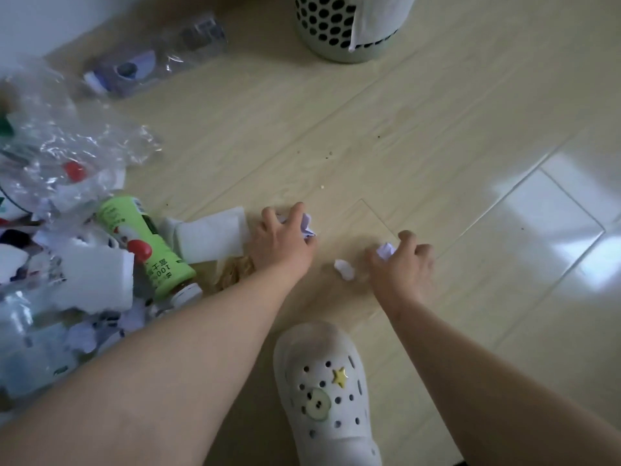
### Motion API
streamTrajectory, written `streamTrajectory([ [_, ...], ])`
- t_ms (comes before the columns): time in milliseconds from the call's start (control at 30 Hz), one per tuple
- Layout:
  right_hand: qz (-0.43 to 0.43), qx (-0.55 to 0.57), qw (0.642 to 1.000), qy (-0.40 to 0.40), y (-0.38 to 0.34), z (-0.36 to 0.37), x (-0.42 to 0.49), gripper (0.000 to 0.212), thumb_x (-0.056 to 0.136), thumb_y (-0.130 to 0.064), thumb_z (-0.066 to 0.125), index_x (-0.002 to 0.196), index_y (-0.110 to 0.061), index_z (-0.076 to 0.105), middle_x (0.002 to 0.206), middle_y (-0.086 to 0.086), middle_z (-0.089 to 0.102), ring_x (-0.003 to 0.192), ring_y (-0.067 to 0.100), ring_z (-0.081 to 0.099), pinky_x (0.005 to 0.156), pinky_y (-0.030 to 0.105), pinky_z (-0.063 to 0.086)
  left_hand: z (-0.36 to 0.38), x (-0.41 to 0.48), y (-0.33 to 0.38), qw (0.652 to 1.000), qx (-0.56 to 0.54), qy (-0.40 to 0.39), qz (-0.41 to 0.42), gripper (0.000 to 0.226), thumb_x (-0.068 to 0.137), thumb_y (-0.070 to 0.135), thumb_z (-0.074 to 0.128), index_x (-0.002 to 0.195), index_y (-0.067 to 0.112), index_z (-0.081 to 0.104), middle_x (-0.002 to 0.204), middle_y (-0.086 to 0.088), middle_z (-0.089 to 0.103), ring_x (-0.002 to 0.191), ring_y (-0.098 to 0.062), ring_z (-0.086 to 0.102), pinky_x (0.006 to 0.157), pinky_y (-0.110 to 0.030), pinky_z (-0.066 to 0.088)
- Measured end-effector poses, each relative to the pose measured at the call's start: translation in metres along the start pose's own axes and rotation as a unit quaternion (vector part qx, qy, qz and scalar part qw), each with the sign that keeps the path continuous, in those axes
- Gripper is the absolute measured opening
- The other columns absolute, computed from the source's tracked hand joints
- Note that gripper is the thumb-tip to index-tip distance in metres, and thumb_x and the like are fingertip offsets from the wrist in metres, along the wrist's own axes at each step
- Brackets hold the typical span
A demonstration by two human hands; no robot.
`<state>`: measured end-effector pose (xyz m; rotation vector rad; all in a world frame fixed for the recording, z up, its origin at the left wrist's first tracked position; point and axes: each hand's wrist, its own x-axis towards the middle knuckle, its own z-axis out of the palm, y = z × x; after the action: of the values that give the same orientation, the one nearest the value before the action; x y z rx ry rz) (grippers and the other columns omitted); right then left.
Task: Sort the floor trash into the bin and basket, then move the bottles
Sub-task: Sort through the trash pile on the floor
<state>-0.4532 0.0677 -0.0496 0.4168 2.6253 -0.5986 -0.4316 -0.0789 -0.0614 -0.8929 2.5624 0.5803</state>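
One clog point(322, 391) | left hand point(282, 245): one wad point(307, 224) | right hand point(405, 269): one wad point(385, 251)

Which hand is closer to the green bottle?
Left. The left hand is beside the green bottle, just across a white tissue; the right hand is beyond the left, much farther off.

Open floor point(437, 146): a broad bare stretch across the centre and right of the frame, up to the perforated basket point(336, 28) at top centre. Obstacles: trash pile point(60, 230) heaped along the left edge, green bottle point(151, 243) lying at its rim; clear bottle point(151, 58) at upper left; white shoe point(326, 391) at bottom centre.
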Motion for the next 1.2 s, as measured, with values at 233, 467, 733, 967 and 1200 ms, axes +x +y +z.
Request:
streamTrajectory([
  [233,-0.031,-0.013,0.993,-0.111,0.001,0.01,-0.003,0.029,0.092,-0.018,0.046,0.119,-0.008,0.041,0.125,0.015,0.039,0.112,0.037,0.049,0.083,0.036,0.04,0.007,-0.003,-0.004,0.997,0.018,-0.018,0.078,0.019,0.093,0.027,0.051,0.105,0.013,0.054,0.124,-0.01,0.037,0.107,-0.031,0.049,0.086,-0.035,0.041],
  [467,-0.034,-0.068,0.985,-0.157,0.008,0.004,-0.013,0.022,0.094,-0.014,0.045,0.113,-0.002,0.043,0.122,0.014,0.04,0.091,0.034,0.053,0.068,0.033,0.037,-0.002,-0.016,-0.007,0.99,-0.039,-0.12,0.063,0.01,0.093,0.015,0.044,0.098,0.008,0.047,0.112,-0.013,0.051,0.1,-0.034,0.056,0.08,-0.033,0.041],
  [733,-0.048,0.076,0.992,-0.087,0.003,-0.005,-0.022,0.015,0.088,-0.005,0.038,0.1,-0.013,0.039,0.077,-0.001,0.051,0.068,0.022,0.046,0.054,0.03,0.031,-0.005,-0.031,-0.022,0.954,-0.257,-0.149,-0.037,0.021,0.089,0.0,0.034,0.085,0.02,0.039,0.074,-0.003,0.048,0.061,-0.022,0.051,0.061,-0.032,0.045],
  [967,-0.167,-0.044,0.972,-0.157,-0.014,0.014,-0.024,0.03,0.099,-0.029,0.036,0.126,-0.019,0.045,0.116,0.009,0.041,0.089,0.029,0.056,0.071,0.036,0.05,-0.009,-0.039,-0.039,0.92,-0.355,-0.104,-0.131,0.029,0.092,0.005,0.038,0.073,0.026,0.043,0.068,-0.004,0.045,0.051,-0.017,0.039,0.047,-0.022,0.033],
  [1200,-0.173,-0.116,0.961,-0.183,-0.03,0.029,-0.03,0.019,0.095,-0.017,0.043,0.102,-0.002,0.053,0.11,0.015,0.045,0.08,0.027,0.046,0.069,0.032,0.041,-0.032,-0.057,-0.05,0.892,-0.403,-0.147,-0.143,0.026,0.093,0.004,0.042,0.073,0.021,0.045,0.063,-0.003,0.045,0.051,-0.013,0.042,0.051,-0.024,0.041],
])
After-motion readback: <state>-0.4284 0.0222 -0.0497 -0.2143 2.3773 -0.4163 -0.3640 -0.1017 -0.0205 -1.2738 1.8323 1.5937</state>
